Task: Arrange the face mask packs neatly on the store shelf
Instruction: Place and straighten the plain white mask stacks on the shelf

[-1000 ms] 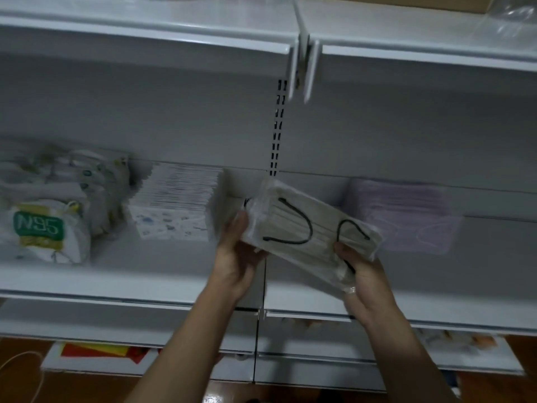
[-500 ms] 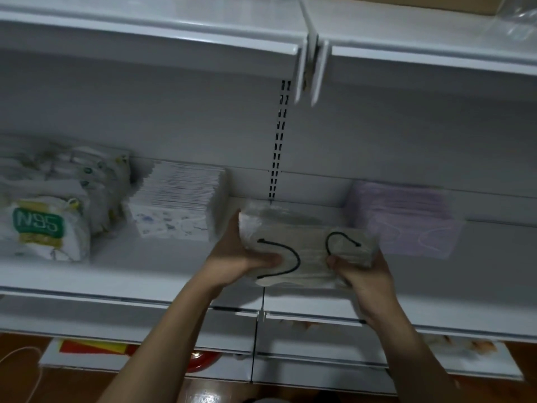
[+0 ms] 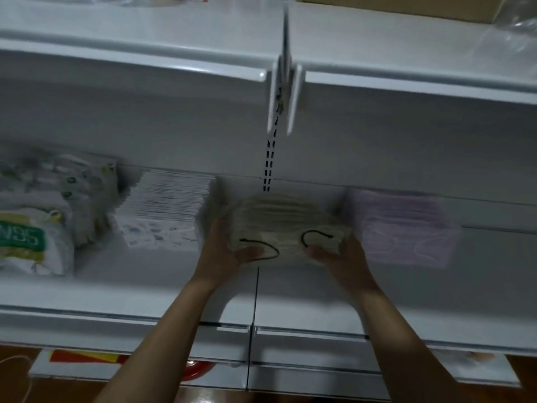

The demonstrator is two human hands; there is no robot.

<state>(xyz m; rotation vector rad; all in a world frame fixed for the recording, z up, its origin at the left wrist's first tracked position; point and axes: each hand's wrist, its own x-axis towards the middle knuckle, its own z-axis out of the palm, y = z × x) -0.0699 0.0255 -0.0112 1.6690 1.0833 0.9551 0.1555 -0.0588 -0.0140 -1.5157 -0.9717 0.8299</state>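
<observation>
From the head camera, the beige mask pack (image 3: 287, 225), with black ear loops showing through its clear wrap, sits at the middle of the shelf (image 3: 145, 289), over the seam where two shelf boards meet; blur makes it hard to tell whether its underside fully rests there. The left hand (image 3: 229, 251) grips the pack's left end, thumb curled over the front face. The right hand (image 3: 340, 257) grips the right end the same way. Just to the right is a lilac mask pack (image 3: 404, 225), and just to the left a row of white printed packs (image 3: 165, 210). Farther left lie N95 bags (image 3: 29, 237). An upper shelf (image 3: 145, 50) carries a cardboard box (image 3: 406, 7).
</observation>
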